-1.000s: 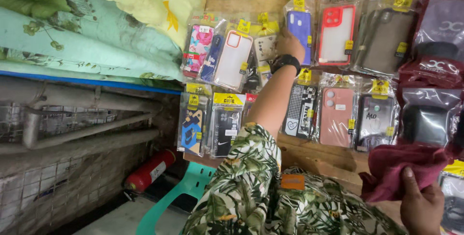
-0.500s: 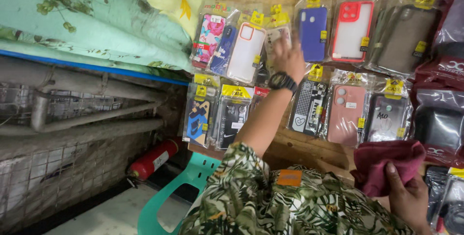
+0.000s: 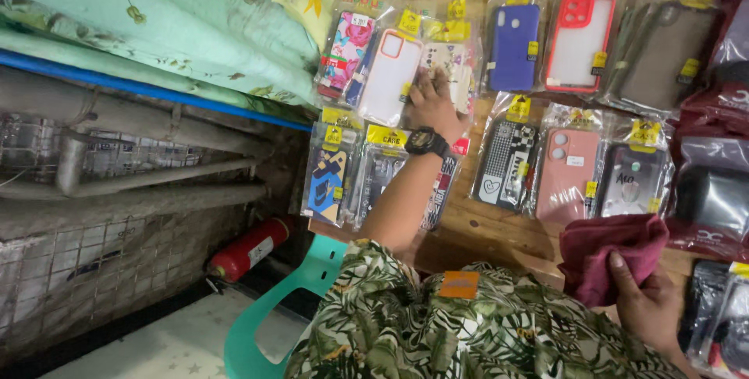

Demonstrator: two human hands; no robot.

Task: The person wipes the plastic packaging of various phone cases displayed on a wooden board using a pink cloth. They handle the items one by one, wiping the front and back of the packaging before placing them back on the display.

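The left hand (image 3: pixel 431 102), with a black round-faced wristwatch (image 3: pixel 425 143) on its wrist, is stretched up to the wooden display board (image 3: pixel 476 227) and lies with fingers spread and flat on a pale phone case in a crinkled clear plastic sleeve (image 3: pixel 451 67); whether the fingertips pinch the sleeve or only press on it is hard to tell from this angle. The right hand (image 3: pixel 644 301), low and nearer the body, is closed around a soft, crumpled maroon cloth (image 3: pixel 605 258), the thumb laid over its folds. Just left of the left hand hangs a translucent white case with a red rim (image 3: pixel 388 75) and beyond it a glossy floral pink case (image 3: pixel 347 51); just right of it hang a smooth blue case (image 3: pixel 513 45) and a frosted case with a bright red border (image 3: pixel 579 40). Below the left wrist are dark patterned cases (image 3: pixel 382 180), and between the two hands a black-and-white checked case (image 3: pixel 505 162) and a matte salmon-pink case (image 3: pixel 568 176), all in shiny sleeves with yellow card tags. The forearm runs down to a leafy green-and-white printed shirt (image 3: pixel 468 332). Further left of it stand a smooth turquoise plastic chair (image 3: pixel 277 320), a red cylindrical fire extinguisher (image 3: pixel 250 250) and a wire mesh fence (image 3: pixel 86 270).
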